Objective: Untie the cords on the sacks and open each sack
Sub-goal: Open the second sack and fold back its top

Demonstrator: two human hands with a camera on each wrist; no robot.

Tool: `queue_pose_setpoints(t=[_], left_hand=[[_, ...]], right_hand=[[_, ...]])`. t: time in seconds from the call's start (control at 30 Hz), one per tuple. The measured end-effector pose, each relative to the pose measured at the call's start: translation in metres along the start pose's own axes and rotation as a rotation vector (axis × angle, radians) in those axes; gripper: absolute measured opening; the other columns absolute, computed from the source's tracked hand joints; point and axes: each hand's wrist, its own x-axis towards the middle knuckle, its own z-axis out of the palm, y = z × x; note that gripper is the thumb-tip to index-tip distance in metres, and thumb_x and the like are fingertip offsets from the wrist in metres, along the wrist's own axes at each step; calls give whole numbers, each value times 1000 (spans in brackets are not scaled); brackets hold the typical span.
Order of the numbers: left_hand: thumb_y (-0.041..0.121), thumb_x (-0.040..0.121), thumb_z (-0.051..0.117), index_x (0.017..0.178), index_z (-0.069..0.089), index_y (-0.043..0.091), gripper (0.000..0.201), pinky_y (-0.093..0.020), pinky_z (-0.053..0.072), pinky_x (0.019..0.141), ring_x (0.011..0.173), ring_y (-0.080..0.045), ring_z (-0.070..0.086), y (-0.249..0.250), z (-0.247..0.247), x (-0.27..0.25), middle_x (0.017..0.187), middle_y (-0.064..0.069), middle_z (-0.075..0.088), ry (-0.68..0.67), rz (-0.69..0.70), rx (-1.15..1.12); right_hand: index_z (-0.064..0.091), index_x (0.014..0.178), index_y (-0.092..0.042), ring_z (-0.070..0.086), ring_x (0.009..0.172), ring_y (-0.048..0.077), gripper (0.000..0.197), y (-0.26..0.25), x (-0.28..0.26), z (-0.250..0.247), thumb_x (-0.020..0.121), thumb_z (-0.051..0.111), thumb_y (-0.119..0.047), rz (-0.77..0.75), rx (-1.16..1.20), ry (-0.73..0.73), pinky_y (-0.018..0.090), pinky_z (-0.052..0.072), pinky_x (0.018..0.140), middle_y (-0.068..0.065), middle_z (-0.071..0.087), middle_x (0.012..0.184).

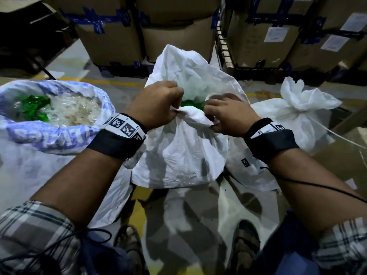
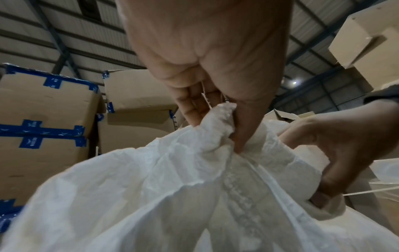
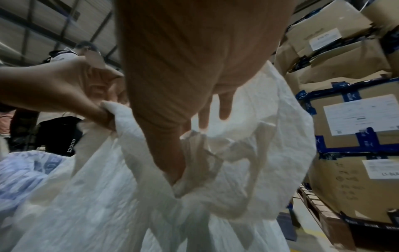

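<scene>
Stacked cardboard boxes sealed with blue tape rise behind the work area on a warehouse floor marked with yellow lines. More boxes carrying white paper labels stand to the right.

Nearest the person on the left stands an open sack with blue printing, its mouth rolled wide over pale clear-wrapped contents and some green plastic. Straight ahead stands the middle sack, plain white, with its top edge lifted tall at the back and its mouth partly parted, so that a patch of green shows inside between the two hands. Behind and to the right of it sits a tied sack, its neck cinched shut and its loose top flaring above; a thin pale cord trails from it toward the right.

Both hands work at the near rim of the middle sack. The left hand has its fingers curled round a bunched fold of the white fabric, and a thin strand of cord runs up between them. The right hand clamps another fold of the same rim with its thumb, while two of its fingers reach down inside the mouth. Black wristbands with white coded tags wrap both wrists, above plaid sleeves.
</scene>
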Motion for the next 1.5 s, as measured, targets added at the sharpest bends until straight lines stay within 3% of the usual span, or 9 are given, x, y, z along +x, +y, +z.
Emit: queue_pose_setpoints(t=[0.1,0.23,0.4,0.6,0.77,0.9,1.17,1.33,1.5], left_hand=[[12,77,65,85,55,14,13,-42,46,56,75,-37,58,7,-2,-2,91,-7,56,-6,21,69],[8,92,50,86,56,8,9,-40,38,47,68,-35,50,-5,-20,-3,89,-16,54,311,33,240],[3,91,53,98,57,15,14,-46,42,54,76,-33,52,-17,-23,3,89,-12,56,491,-2,297],[5,86,55,124,64,16,40,-42,41,55,81,-37,57,-16,22,-14,105,-17,56,129,-42,276],[9,85,46,131,59,20,50,-40,41,70,94,-33,57,-6,42,-16,119,-7,62,-9,63,334],[11,88,43,134,56,22,49,-43,33,85,109,-34,50,3,49,-16,109,-3,62,-87,-29,286],[62,86,43,146,47,30,68,-43,26,103,124,-27,38,0,20,-2,123,-7,49,-365,-195,-95],[34,86,77,110,76,17,29,-32,45,74,89,-22,64,-11,-19,11,101,-4,75,-164,-99,-215],[23,90,66,92,74,16,11,-46,50,61,83,-33,64,-8,-16,1,96,-6,67,225,-17,63]], right_hand=[[53,102,-18,64,88,33,34,4,-3,-8,75,71,-28,110,65,81,41,46,78,7,67,97],[57,96,-17,64,71,32,23,12,-8,-27,78,69,-25,214,-6,532,30,38,51,5,67,84],[57,87,-15,56,60,29,12,9,-2,-21,92,63,-24,129,-152,815,30,29,43,7,57,78],[62,87,-12,58,81,34,18,4,0,33,88,52,3,-36,-149,721,41,39,65,17,61,93],[59,88,-17,62,105,32,15,-3,-11,51,79,52,-7,-44,-37,376,42,43,85,13,61,133],[59,105,-17,60,106,30,29,-10,-15,42,82,62,-34,5,131,44,39,43,89,5,58,127],[73,91,-13,56,99,35,21,-2,-12,11,92,53,-21,29,-25,147,45,43,79,10,63,103],[72,92,-11,58,86,36,15,-1,-13,-11,91,58,-18,28,-85,372,43,45,68,14,63,100],[55,105,-15,50,82,25,25,-9,-7,-22,83,66,-15,152,26,521,40,38,73,8,62,96]])
